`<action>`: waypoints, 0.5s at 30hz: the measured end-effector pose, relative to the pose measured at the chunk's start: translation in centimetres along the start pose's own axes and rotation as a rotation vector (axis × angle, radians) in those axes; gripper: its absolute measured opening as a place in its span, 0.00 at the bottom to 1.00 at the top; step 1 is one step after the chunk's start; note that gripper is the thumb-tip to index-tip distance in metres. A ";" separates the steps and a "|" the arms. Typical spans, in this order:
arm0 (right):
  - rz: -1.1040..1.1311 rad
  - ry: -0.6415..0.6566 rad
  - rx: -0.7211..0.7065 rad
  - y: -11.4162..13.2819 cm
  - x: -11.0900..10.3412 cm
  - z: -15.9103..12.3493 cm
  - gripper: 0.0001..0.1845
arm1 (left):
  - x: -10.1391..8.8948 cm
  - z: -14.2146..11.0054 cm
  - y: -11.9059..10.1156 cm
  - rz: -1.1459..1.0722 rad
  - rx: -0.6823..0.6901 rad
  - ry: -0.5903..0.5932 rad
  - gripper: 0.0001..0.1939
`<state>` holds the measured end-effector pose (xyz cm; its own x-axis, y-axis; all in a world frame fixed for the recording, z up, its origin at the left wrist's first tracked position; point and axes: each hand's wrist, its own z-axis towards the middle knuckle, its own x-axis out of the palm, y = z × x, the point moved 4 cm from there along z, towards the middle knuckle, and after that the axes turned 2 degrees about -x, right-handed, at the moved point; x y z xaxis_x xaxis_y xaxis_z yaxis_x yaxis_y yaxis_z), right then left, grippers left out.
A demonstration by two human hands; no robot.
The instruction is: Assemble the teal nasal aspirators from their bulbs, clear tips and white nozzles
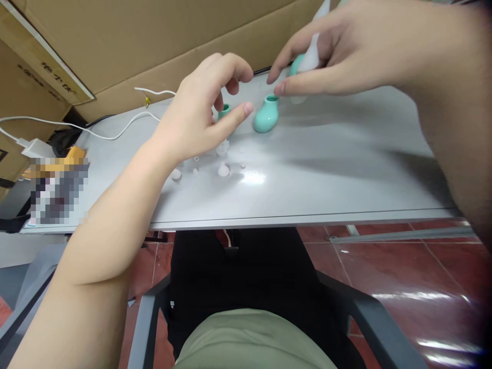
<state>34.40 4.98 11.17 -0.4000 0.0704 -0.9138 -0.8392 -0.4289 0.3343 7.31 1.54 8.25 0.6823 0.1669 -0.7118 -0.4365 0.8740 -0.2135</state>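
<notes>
A: State the grip.
B: Right hand: thumb and index finger spread, thumb tip just beside the neck of the middle teal bulb; contact cannot be confirmed. Left hand: fingers loosely curled, thumb apart, nothing seen pinched.
A: Bulb position?
B: On the grey table, between the hands, mouth upward. The broad, rounded base probably keeps it steady unsupported.
A: Adjacent parts?
B: A second teal bulb, partly hidden behind the left hand; a translucent tapered nozzle behind the right fingers.
A: Materials?
B: Bulbs: smooth, glossy, likely soft plastic. Nozzle: frosted. Small white parts lie loose, apparently spaced to remain distinct.
</notes>
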 end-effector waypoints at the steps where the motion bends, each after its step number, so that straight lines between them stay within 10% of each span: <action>1: 0.057 -0.067 -0.012 0.0 -0.2 -0.3 0.08 | -0.1 0.0 -0.1 -0.021 -0.014 -0.008 0.16; 8: 0.774 -0.196 -0.397 3.0 1.3 -1.4 0.47 | 0.7 0.5 -0.6 -0.204 -0.095 -0.063 0.17; 15: 0.877 -0.057 -0.528 5.5 3.4 -1.2 0.50 | 1.6 0.1 -3.8 -0.176 -0.210 0.027 0.20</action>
<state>28.84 1.73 9.59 -0.8231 -0.4220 -0.3801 0.0207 -0.6911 0.7225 10.13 -1.49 8.04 0.7441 0.0062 -0.6681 -0.4263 0.7744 -0.4676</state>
